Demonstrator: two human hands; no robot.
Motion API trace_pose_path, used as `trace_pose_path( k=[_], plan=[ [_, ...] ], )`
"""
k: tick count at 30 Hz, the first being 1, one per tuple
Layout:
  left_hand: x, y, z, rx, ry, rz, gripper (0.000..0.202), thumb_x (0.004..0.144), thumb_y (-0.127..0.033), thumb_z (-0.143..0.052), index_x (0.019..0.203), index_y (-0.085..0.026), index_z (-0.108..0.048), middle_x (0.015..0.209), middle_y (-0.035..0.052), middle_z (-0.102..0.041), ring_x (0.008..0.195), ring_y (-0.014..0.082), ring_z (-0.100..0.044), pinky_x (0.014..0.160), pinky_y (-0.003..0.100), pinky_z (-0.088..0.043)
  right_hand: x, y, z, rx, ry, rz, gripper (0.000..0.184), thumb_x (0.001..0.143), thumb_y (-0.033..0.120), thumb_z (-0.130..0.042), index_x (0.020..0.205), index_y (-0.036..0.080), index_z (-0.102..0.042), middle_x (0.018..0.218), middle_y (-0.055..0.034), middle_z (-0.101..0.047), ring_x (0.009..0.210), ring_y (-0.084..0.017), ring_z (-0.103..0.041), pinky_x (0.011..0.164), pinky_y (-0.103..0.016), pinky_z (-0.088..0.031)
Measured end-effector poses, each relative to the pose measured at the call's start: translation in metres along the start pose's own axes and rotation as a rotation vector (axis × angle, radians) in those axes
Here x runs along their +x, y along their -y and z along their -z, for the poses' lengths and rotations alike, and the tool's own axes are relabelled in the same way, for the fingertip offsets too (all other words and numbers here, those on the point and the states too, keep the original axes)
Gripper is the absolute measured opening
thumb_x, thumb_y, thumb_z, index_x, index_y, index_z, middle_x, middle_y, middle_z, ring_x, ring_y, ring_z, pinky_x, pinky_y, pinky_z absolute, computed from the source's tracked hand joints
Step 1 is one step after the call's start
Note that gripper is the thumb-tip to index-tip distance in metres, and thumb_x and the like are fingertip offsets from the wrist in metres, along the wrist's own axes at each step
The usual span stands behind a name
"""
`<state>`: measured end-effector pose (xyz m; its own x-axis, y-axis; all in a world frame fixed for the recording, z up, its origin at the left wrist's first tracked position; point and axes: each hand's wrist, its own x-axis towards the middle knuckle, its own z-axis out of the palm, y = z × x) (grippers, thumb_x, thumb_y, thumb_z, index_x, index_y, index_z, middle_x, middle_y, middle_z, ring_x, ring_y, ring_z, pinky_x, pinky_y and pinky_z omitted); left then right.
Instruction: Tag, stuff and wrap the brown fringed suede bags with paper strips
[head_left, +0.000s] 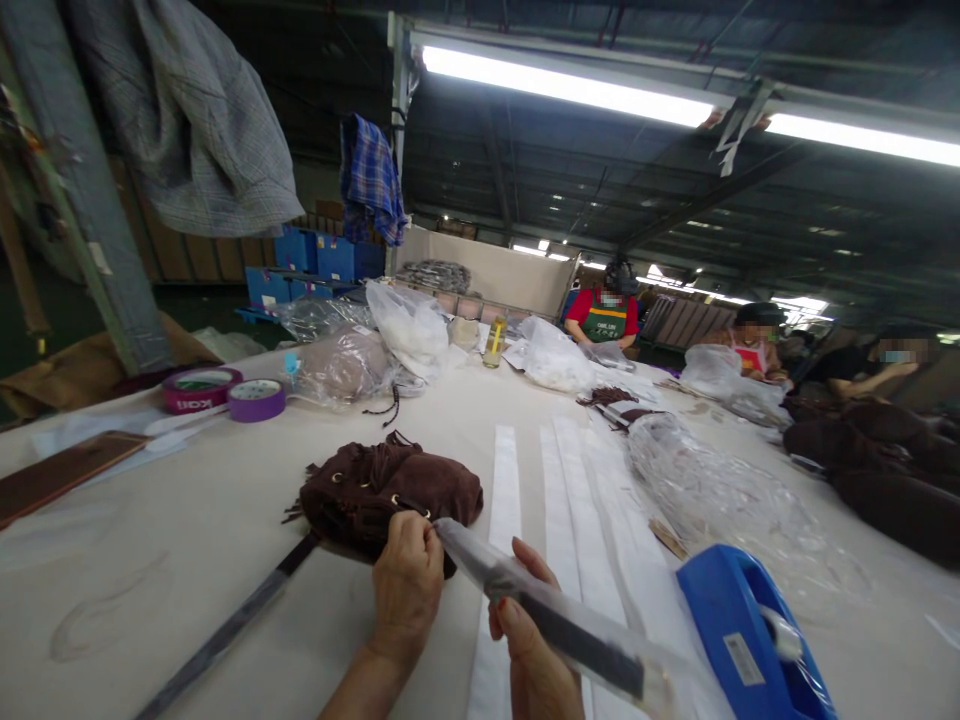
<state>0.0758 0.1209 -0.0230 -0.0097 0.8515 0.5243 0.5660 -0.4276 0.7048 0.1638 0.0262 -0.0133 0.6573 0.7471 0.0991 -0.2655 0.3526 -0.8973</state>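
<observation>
One brown bag (390, 485) lies just beyond the two hands (409, 578).

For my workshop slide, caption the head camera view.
Left hand at a brown fringed bag, right hand holding a dark strap in translucent plastic.

I was in a factory workshop, a big, dim hall under a dark metal roof (540, 160). Bright tube lights (568, 87) hung over my long pale surface (247, 490), which carried tape rolls (259, 407), clear plastic bags (409, 330) and, near right, a blue tape dispenser (716, 600). Blue crates (335, 257) were stacked far left, and farther right sat co-workers, one in a green apron (606, 323).
</observation>
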Motion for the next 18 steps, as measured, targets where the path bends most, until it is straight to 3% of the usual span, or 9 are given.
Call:
trace_pose_path(
  k=[3, 6, 10, 13, 16, 18],
  plan=[
    [0.001, -0.001, 0.001, 0.038, 0.008, -0.006, 0.018, 0.079, -0.021, -0.035, 0.062, -0.022, -0.042, 0.073, 0.0042, -0.048, 0.071, 0.0188, -0.051, 0.063, 0.027, -0.04, -0.001, 0.006, -0.002, 0.115, -0.09, -0.042, 0.051, 0.063, 0.043, -0.071, 0.105, 0.018, -0.059, 0.08, -0.0021, -0.059, 0.05, -0.009, -0.047, 0.046, -0.022, -0.037],
    [0.001, -0.001, 0.003, 0.06, 0.042, -0.021, 0.018, 0.079, -0.023, -0.036, 0.062, -0.021, -0.043, 0.074, 0.004, -0.049, 0.069, 0.0178, -0.052, 0.059, 0.026, -0.039, -0.004, 0.012, -0.001, 0.076, -0.157, -0.026, 0.046, 0.062, 0.042, -0.072, 0.1, 0.016, -0.062, 0.079, -0.0025, -0.059, 0.052, -0.009, -0.049, 0.046, -0.021, -0.037],
    [0.007, -0.002, 0.005, 0.201, 0.134, -0.013, 0.02, 0.081, -0.022, -0.033, 0.065, -0.02, -0.044, 0.078, 0.0041, -0.049, 0.065, 0.0155, -0.052, 0.053, 0.024, -0.037, -0.01, 0.017, 0.001, 0.049, -0.065, 0.043, 0.046, 0.064, 0.046, -0.07, 0.1, 0.018, -0.063, 0.076, -0.0017, -0.059, 0.054, -0.011, -0.052, 0.045, -0.021, -0.039],
    [0.014, -0.003, 0.004, 0.209, 0.183, -0.009, 0.022, 0.08, -0.024, -0.032, 0.063, -0.02, -0.044, 0.079, 0.0046, -0.05, 0.064, 0.0161, -0.052, 0.053, 0.025, -0.038, -0.01, 0.021, 0.004, -0.096, -0.038, 0.118, 0.039, 0.072, 0.045, -0.063, 0.1, 0.018, -0.063, 0.079, -0.0031, -0.061, 0.053, -0.011, -0.053, 0.046, -0.022, -0.042],
    [0.013, -0.006, 0.012, 0.04, 0.13, 0.029, 0.018, 0.074, -0.032, -0.039, 0.067, -0.02, -0.051, 0.082, 0.0054, -0.053, 0.072, 0.0196, -0.054, 0.061, 0.029, -0.042, -0.007, 0.024, 0.009, -0.384, -0.007, 0.323, 0.029, 0.079, 0.042, -0.056, 0.095, 0.019, -0.066, 0.079, -0.0043, -0.063, 0.057, -0.013, -0.057, 0.051, -0.023, -0.048],
    [0.001, -0.012, 0.029, -0.156, 0.157, 0.172, 0.022, 0.069, -0.04, -0.047, 0.074, -0.021, -0.056, 0.078, 0.0045, -0.056, 0.07, 0.0204, -0.055, 0.063, 0.03, -0.044, -0.004, 0.024, 0.013, -0.609, 0.035, 0.567, 0.024, 0.082, 0.038, -0.053, 0.093, 0.023, -0.068, 0.08, -0.0045, -0.065, 0.067, -0.016, -0.061, 0.059, -0.022, -0.05]
  ],
)
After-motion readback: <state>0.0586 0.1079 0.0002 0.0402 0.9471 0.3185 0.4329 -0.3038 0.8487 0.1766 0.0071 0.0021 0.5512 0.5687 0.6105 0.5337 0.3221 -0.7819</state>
